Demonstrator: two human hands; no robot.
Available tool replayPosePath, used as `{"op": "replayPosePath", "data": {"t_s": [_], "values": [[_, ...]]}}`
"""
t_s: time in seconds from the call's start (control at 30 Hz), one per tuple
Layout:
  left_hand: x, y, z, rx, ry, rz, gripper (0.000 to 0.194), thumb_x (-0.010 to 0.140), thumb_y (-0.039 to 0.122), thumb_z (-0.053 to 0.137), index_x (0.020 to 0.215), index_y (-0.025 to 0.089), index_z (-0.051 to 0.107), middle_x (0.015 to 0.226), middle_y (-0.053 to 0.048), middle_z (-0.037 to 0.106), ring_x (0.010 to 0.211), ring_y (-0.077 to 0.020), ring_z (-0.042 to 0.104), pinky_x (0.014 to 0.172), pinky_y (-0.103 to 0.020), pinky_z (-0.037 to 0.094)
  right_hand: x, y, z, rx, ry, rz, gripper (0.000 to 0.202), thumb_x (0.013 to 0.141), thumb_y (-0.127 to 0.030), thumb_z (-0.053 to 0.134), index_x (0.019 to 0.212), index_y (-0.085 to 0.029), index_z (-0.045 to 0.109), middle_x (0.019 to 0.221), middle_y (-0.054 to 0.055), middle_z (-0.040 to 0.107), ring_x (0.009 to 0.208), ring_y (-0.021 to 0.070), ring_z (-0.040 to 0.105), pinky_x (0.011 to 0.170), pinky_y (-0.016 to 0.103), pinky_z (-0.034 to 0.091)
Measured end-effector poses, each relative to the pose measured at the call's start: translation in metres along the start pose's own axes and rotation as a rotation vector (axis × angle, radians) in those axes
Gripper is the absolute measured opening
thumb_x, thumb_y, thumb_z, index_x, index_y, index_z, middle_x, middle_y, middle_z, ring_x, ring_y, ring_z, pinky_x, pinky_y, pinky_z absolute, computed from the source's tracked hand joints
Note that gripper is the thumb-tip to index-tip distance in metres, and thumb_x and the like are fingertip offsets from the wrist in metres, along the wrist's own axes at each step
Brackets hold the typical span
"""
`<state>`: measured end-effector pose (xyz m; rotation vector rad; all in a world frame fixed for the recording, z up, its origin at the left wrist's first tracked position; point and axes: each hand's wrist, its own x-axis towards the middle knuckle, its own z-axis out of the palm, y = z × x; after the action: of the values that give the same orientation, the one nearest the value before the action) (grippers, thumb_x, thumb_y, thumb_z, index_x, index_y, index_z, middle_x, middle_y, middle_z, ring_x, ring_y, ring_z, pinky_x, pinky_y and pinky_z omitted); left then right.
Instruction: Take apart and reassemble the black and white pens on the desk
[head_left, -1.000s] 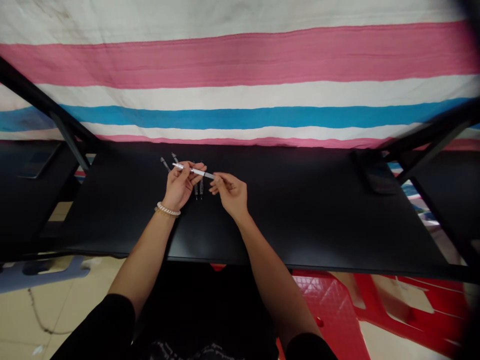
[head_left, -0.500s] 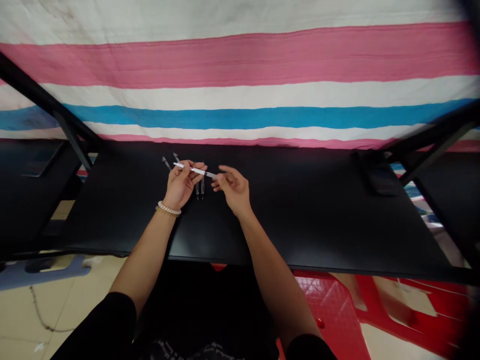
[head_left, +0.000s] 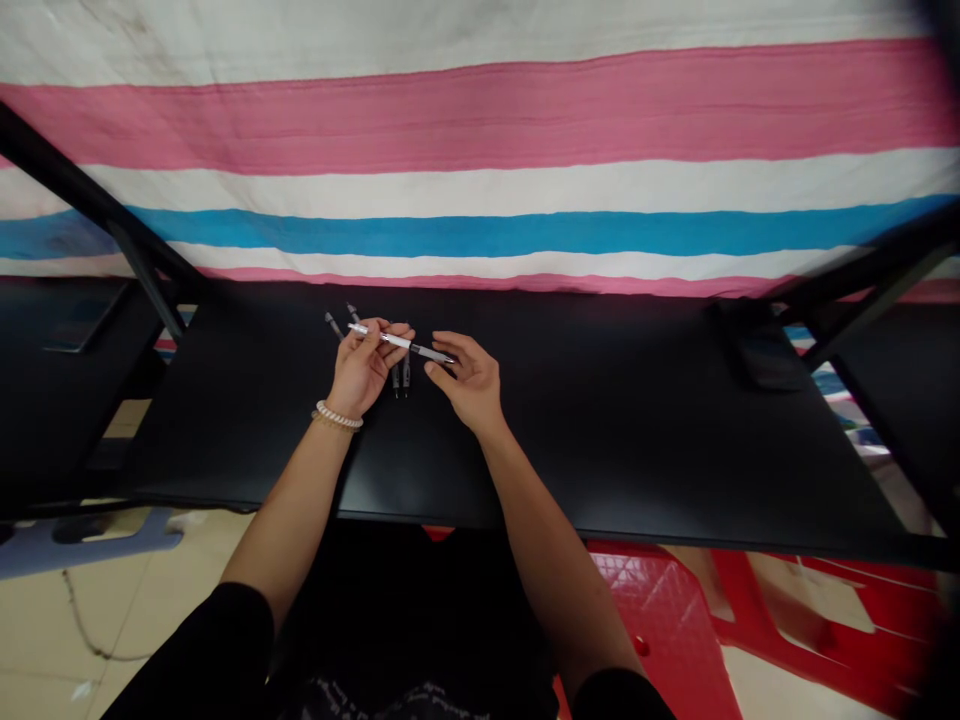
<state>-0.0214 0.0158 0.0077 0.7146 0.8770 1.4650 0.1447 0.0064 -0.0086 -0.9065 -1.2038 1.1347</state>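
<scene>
A white pen (head_left: 395, 341) with a grey front part lies across the fingers of my left hand (head_left: 361, 368), pinched near its left end by the thumb. Its dark tip points right, toward my right hand (head_left: 472, 380). That hand is open, thumb and fingers apart around the tip; whether they touch it is hard to tell. Beneath and behind my left hand, dark pens lie on the black table (head_left: 637, 430); the upper end of one pen (head_left: 333, 325) and the lower end of another (head_left: 406, 374) show, their middles hidden by the hand.
A dark flat object (head_left: 765, 350) lies at the table's right end. Black slanted bars (head_left: 142, 265) flank both sides. A striped cloth (head_left: 480, 190) hangs behind the table. Red plastic stools (head_left: 667, 620) stand below the front edge. Another dark table is at the left.
My right thumb and fingers have parted, and the pen's grey front part and dark tip now show. My left hand has hardly moved.
</scene>
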Motion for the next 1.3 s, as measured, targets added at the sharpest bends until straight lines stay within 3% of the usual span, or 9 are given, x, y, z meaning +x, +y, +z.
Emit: {"op": "replayPosePath", "data": {"t_s": [0.07,0.13,0.2,0.37,0.8,1.03,1.3], "values": [[0.0,0.0,0.0,0.009,0.006,-0.01,0.026,0.088,0.043,0.075,0.093,0.021,0.062,0.1,-0.006,0.078,0.101,-0.0209,0.076,0.088,-0.033,0.062,0.001,0.0,0.0,0.017,-0.017,0.095,0.04,0.078,-0.052,0.08,0.107,-0.026,0.074,0.1,0.005,0.076,0.087,0.0187,0.074,0.078,0.035,0.065],[0.0,0.0,0.0,0.022,0.009,-0.014,0.026,0.089,0.044,0.074,0.094,0.021,0.062,0.1,-0.006,0.078,0.101,-0.0212,0.076,0.089,-0.035,0.062,0.001,0.001,0.001,0.022,-0.035,0.163,0.04,0.08,-0.057,0.076,0.1,-0.022,0.075,0.083,0.004,0.076,0.068,0.0164,0.071,0.065,0.033,0.064],[0.001,0.0,-0.001,0.026,0.014,-0.009,0.026,0.089,0.044,0.074,0.095,0.021,0.062,0.1,-0.007,0.078,0.101,-0.0208,0.076,0.088,-0.034,0.062,0.001,0.001,0.001,0.024,-0.025,0.171,0.039,0.078,-0.057,0.078,0.093,-0.02,0.076,0.076,0.003,0.074,0.062,0.0155,0.069,0.061,0.032,0.064],[0.006,-0.001,-0.009,-0.002,0.053,0.039,0.026,0.088,0.044,0.075,0.097,0.022,0.065,0.101,-0.006,0.078,0.099,-0.0185,0.076,0.088,-0.03,0.061,0.004,-0.002,-0.003,0.068,0.072,0.131,0.037,0.075,-0.054,0.082,0.09,-0.021,0.075,0.075,0.003,0.075,0.061,0.0152,0.07,0.061,0.032,0.063],[0.013,-0.004,-0.018,0.005,0.148,0.11,0.026,0.088,0.045,0.074,0.098,0.022,0.065,0.103,-0.007,0.078,0.102,-0.0192,0.076,0.09,-0.031,0.06,0.004,-0.004,-0.005,0.034,0.062,0.147,0.036,0.077,-0.054,0.08,0.09,-0.021,0.074,0.076,0.003,0.075,0.064,0.0159,0.071,0.062,0.032,0.064],[-0.002,-0.004,0.003,0.023,-0.009,-0.071,0.025,0.088,0.041,0.076,0.095,0.021,0.064,0.098,-0.006,0.079,0.101,-0.0204,0.076,0.09,-0.034,0.062,0.001,-0.003,-0.001,0.077,0.006,0.152,0.036,0.072,-0.051,0.085,0.087,-0.022,0.072,0.076,0.002,0.076,0.068,0.0181,0.075,0.066,0.033,0.065],[-0.003,-0.005,0.005,-0.015,-0.025,-0.075,0.023,0.089,0.039,0.076,0.096,0.021,0.064,0.102,-0.006,0.079,0.102,-0.0203,0.076,0.093,-0.035,0.061,-0.002,-0.003,0.001,0.019,0.025,0.11,0.029,0.074,-0.045,0.085,0.086,-0.022,0.074,0.076,0.002,0.077,0.067,0.0171,0.074,0.066,0.032,0.064]]}}
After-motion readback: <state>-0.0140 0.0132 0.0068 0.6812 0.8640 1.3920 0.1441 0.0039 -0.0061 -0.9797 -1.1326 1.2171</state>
